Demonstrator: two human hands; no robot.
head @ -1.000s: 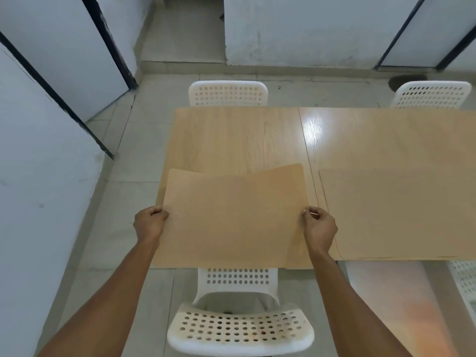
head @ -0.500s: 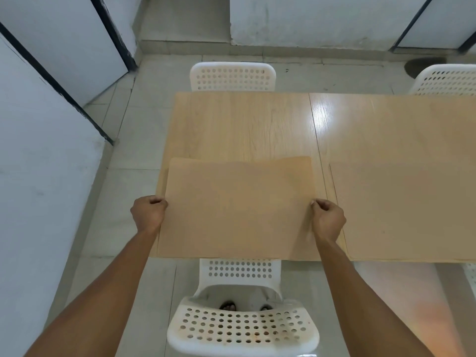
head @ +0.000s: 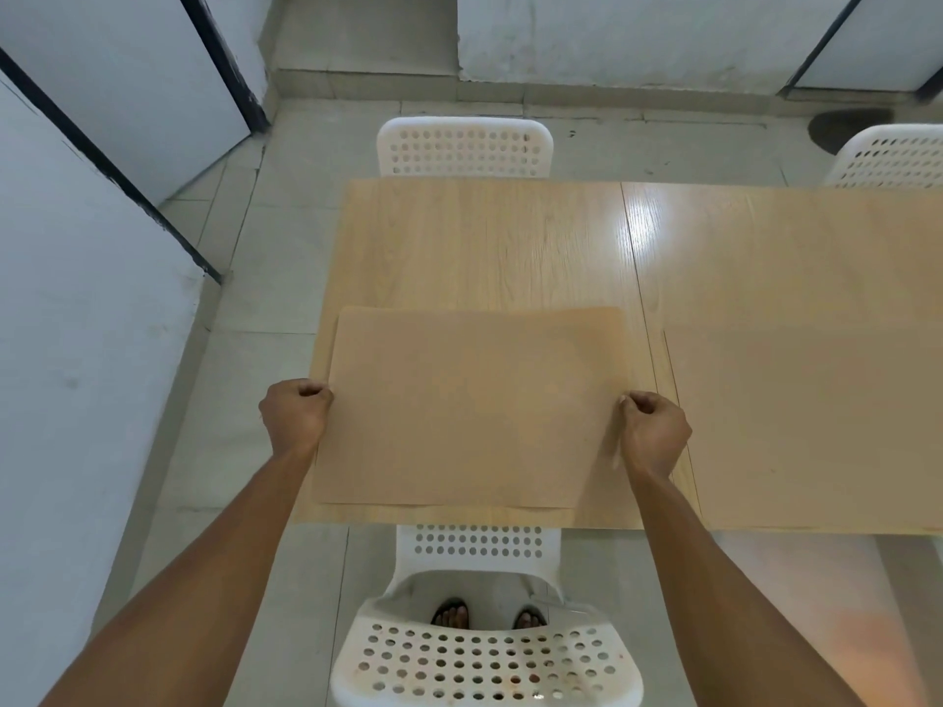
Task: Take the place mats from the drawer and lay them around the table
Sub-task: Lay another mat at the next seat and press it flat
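Observation:
I hold a tan place mat (head: 469, 405) by its two short sides over the near left corner of the light wood table (head: 490, 242). My left hand (head: 296, 415) pinches its left edge and my right hand (head: 655, 431) pinches its right edge. The mat lies nearly flat on the tabletop, its left edge slightly past the table's side. A second tan place mat (head: 806, 426) lies flat on the table to the right, reaching the near edge. No drawer is in view.
A white perforated chair (head: 479, 650) stands right in front of me at the table's near edge. Two more white chairs (head: 464, 148) (head: 893, 155) stand at the far side. White wall panels (head: 76, 349) close in on the left; tiled floor lies between.
The mat has come down and forward from a raised, bowed hold to nearly flat on the table. Both hands moved with it, and my view tilted further down.

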